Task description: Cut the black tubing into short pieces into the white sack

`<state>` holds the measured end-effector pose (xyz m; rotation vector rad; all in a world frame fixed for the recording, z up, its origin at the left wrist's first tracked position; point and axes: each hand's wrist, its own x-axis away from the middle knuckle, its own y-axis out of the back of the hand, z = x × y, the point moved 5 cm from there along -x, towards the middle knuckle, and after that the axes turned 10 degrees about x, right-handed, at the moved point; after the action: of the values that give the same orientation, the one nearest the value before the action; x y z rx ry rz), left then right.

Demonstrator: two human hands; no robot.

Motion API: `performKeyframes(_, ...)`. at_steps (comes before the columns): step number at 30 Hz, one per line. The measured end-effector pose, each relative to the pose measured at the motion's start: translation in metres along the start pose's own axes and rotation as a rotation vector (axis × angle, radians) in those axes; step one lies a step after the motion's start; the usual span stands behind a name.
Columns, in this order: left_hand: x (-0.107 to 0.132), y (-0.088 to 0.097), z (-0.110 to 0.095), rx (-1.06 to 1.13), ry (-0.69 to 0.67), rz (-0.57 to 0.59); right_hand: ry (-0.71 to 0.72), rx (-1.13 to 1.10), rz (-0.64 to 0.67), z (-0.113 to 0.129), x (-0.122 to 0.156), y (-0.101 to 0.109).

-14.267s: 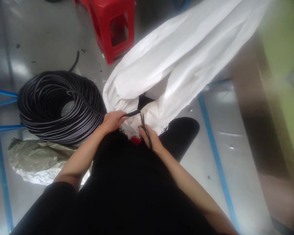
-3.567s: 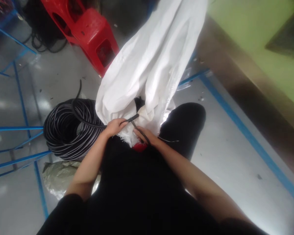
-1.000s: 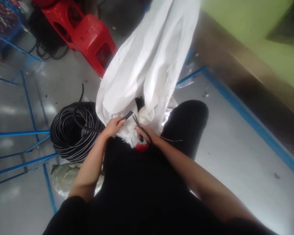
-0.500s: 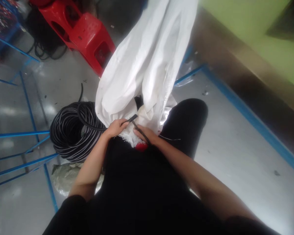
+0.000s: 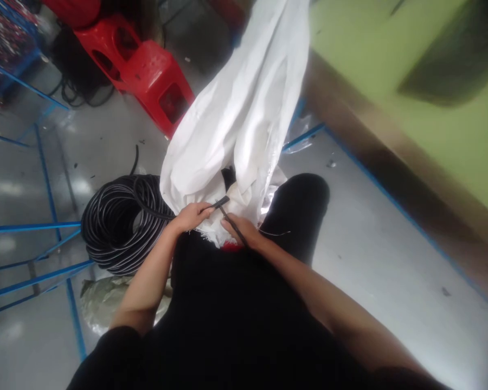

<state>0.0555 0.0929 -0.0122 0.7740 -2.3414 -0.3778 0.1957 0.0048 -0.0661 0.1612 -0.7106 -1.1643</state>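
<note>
My left hand (image 5: 193, 216) is closed around a black cable (image 5: 220, 202), with the cable's end sticking out past the fingers to the right. Fingers of my right hand (image 5: 244, 229) are wrapped round a thin dark hand tool (image 5: 233, 225), whose exact kind I cannot make out. Its tip meets the cable just beyond my left fingertips. Beside my left wrist lies a large coil of black cable (image 5: 106, 227). Under and beyond both hands, a white woven sack (image 5: 211, 135) hangs down, its frayed edge in my lap.
Red plastic stools (image 5: 156, 76) are on the grey floor beyond the coil. Blue floor lines (image 5: 32, 227) run at the left. A crumpled plastic bag (image 5: 109, 303) lies below the coil. To the right is a green-topped table (image 5: 374, 59) with a dark patch on it.
The camera view has shifted slightly, bringing more of the green tabletop into sight. Both hands keep almost the same pose, with the tool still across the cable end.
</note>
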Motion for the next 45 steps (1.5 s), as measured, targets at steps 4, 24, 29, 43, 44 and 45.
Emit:
performKeyframes(4,0.007,0.012,-0.018,-0.087,-0.052,-0.164,0.010,0.023,-0.068,0.017,0.010,0.029)
performKeyframes(24,0.014,0.010,-0.012,-0.059,-0.038,-0.138,0.020,0.128,-0.080,0.026,0.009,0.028)
performKeyframes(29,0.013,0.008,-0.002,-0.054,-0.025,-0.109,0.003,0.138,-0.096,0.023,0.007,0.018)
performKeyframes(43,0.025,0.026,0.034,-0.177,0.112,-0.214,-0.059,0.101,-0.043,0.020,0.007,0.021)
performKeyframes(44,0.024,0.025,0.033,-0.133,0.085,-0.208,-0.068,0.074,-0.004,0.021,0.007,0.021)
performKeyframes(45,0.022,0.023,0.030,-0.087,0.052,-0.204,-0.072,0.052,0.039,0.021,0.007,0.020)
